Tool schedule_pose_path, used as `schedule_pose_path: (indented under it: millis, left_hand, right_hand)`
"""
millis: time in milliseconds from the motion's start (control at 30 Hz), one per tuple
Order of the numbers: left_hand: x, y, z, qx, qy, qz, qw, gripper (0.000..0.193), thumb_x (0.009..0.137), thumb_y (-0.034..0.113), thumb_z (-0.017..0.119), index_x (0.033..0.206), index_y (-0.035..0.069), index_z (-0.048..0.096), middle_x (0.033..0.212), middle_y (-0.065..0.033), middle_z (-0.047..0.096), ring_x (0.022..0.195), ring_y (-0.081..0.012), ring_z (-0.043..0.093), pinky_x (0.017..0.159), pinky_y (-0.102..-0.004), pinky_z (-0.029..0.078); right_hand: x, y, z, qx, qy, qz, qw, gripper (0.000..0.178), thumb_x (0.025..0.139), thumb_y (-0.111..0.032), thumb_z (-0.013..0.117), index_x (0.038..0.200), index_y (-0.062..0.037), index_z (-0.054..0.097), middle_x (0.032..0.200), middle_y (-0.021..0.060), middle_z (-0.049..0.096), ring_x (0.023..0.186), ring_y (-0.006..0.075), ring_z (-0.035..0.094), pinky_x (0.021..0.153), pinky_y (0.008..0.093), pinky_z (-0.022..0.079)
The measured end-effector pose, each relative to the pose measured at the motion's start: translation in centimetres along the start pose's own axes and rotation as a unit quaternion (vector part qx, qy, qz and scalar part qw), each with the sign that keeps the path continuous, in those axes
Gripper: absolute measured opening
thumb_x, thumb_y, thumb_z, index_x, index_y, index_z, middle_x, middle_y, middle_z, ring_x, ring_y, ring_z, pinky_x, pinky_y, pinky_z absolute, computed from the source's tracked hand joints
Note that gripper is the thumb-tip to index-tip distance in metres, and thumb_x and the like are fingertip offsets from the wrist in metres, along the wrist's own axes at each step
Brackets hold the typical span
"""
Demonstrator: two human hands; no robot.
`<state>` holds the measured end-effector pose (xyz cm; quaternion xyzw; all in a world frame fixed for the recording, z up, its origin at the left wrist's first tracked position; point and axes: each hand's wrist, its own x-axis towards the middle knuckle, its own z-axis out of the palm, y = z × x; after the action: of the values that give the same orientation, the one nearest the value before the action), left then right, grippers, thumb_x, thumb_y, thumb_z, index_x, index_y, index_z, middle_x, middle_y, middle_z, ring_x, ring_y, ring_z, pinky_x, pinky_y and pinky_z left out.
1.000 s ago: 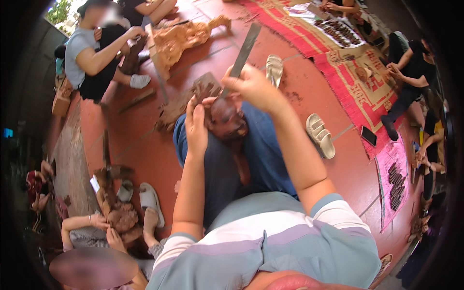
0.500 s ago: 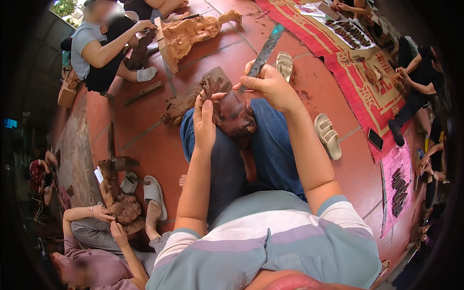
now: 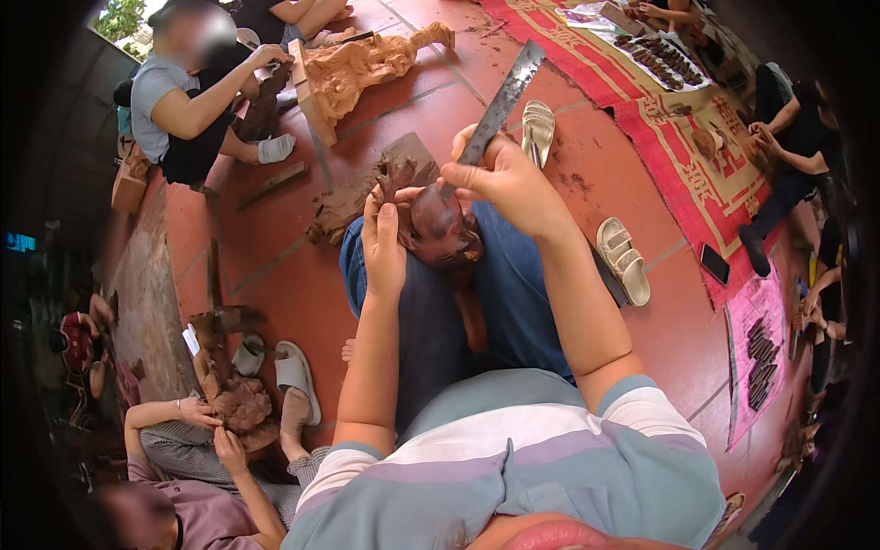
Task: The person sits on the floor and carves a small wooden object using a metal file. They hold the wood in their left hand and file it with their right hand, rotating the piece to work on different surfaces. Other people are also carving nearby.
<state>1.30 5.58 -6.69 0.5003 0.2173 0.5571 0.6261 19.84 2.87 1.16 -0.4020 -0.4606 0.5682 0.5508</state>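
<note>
A dark reddish-brown wood carving [image 3: 440, 225] with a smooth rounded, head-like part rests between my jeans-clad knees. My left hand [image 3: 385, 243] is curled round its left side, thumb up and fingers partly hidden behind it. In my right hand [image 3: 509, 181] is a long flat metal blade [image 3: 504, 99], slanting up and to the right. The blade's lower end meets the top of the rounded part. Branching, rough-cut wood [image 3: 392, 174] rises just beyond my left fingertips; whether it belongs to the same carving I cannot tell.
A pale wooden statue [image 3: 362, 69] lies beyond, near a seated person [image 3: 183, 101]. At lower left another person works on a carving [image 3: 240, 403]. Sandals [image 3: 623, 261] and a phone [image 3: 714, 264] lie to the right, beside a red patterned mat [image 3: 632, 119]. Dark tools rest on pink cloth [image 3: 744, 403].
My right hand has shifted slightly toward me and left, bringing the blade's lower end further over the rounded wood. The carving looks slightly turned. My left hand stays on it.
</note>
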Motion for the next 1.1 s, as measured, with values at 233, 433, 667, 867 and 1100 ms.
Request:
schedule_pose_path:
  millis: [233,433,667,867,1100]
  left_hand:
    - [0.1,-0.1,0.0,-0.001,0.010,-0.014,1.000,0.031,0.102,0.018,0.035,0.125,0.000,0.045,0.116,-0.0140,0.059,0.102,-0.0177,0.058,0.091,-0.0310,0.048]
    - [0.4,0.1,0.4,-0.005,0.008,-0.003,1.000,0.031,0.102,0.018,0.035,0.126,0.001,0.044,0.116,-0.0127,0.058,0.101,-0.0168,0.058,0.091,-0.0297,0.047]
    - [-0.1,-0.6,-0.3,0.023,0.013,0.031,0.999,0.033,0.102,0.018,0.038,0.131,0.003,0.043,0.114,-0.0096,0.059,0.100,-0.0149,0.057,0.090,-0.0285,0.046]
    - [0.2,2.0,-0.1,0.112,-0.045,-0.018,0.993,0.029,0.101,0.019,0.044,0.122,0.002,0.054,0.116,-0.0080,0.060,0.105,-0.0127,0.055,0.091,-0.0271,0.044]
    - [2.7,6.1,-2.9,0.189,-0.147,-0.220,0.946,0.034,0.098,0.021,0.049,0.130,0.009,0.052,0.123,-0.0047,0.058,0.111,-0.0118,0.051,0.092,-0.0289,0.043]
  right_hand:
    - [1.8,0.5,-1.0,0.015,0.035,0.047,0.998,0.018,0.087,-0.018,0.068,0.092,-0.0080,0.054,0.081,0.0003,0.059,0.074,0.0083,0.060,0.064,0.0214,0.050]
    - [2.4,0.7,-1.5,0.025,-0.057,0.070,0.996,0.017,0.086,-0.017,0.067,0.093,-0.0063,0.055,0.082,0.0010,0.061,0.073,0.0089,0.062,0.057,0.0223,0.049]
    - [2.5,2.5,-3.6,0.023,0.171,0.013,0.985,0.019,0.089,-0.012,0.064,0.096,-0.0053,0.048,0.086,0.0086,0.062,0.079,0.0227,0.069,0.067,0.0332,0.059]
    - [-2.6,1.4,-6.6,0.062,0.250,-0.050,0.965,0.018,0.091,-0.009,0.060,0.102,-0.0046,0.047,0.089,0.0107,0.063,0.080,0.0238,0.070,0.064,0.0320,0.059]
    - [-9.6,-0.4,-10.7,0.039,0.378,-0.109,0.918,0.018,0.091,-0.009,0.061,0.107,-0.0057,0.052,0.089,0.0069,0.064,0.073,0.0165,0.066,0.065,0.0277,0.059]
